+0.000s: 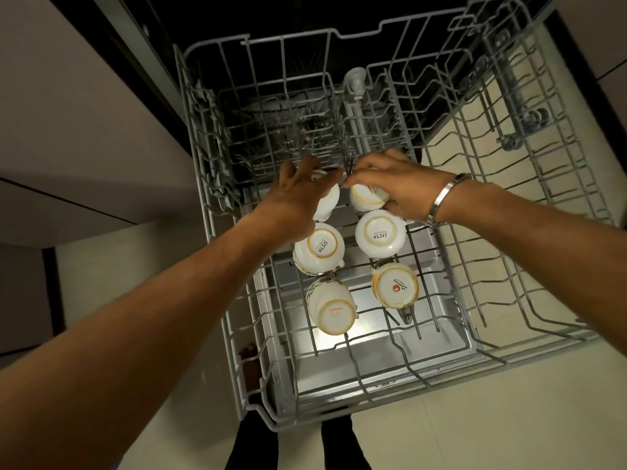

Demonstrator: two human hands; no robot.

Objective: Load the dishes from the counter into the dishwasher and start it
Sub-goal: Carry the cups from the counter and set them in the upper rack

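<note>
At the bottom of the frame, two dark trouser legs [258, 446] stand on the pale tiled floor [475, 432]. Just above them is the front edge of the grey wire rack [342, 407] of the dishwasher, pulled out toward the person. Under its wires the open metal door [342, 361] shines.

Six white cups stand upside down in the rack, in two columns near the centre of the frame. The nearest are the flowered cup [330, 307] on the left, which leans a little, and the orange-stained cup [395, 289] on the right. Above them are the left SISTA cup [319, 247] and the right SISTA cup [380, 234], both with a brown ring on the base.

Both bare arms come in from the lower corners and meet over the farthest pair. The left hand [295, 195] lies over the far left cup [327, 200] with its fingers bent around the top of it; it grips this cup. The right hand [393, 184], with a metal bangle [444, 198] on the wrist, holds the far right cup [368, 196], thumb on one side and fingers curled on the other.

Behind the hands, in the upper middle of the frame, a grey spray tube [354, 93] rises between the rack's rows. To its left, clear glasses [281, 123] sit in the dark; I cannot tell how many. In the upper left, grey cabinet fronts [68, 137] fill the frame.
</note>
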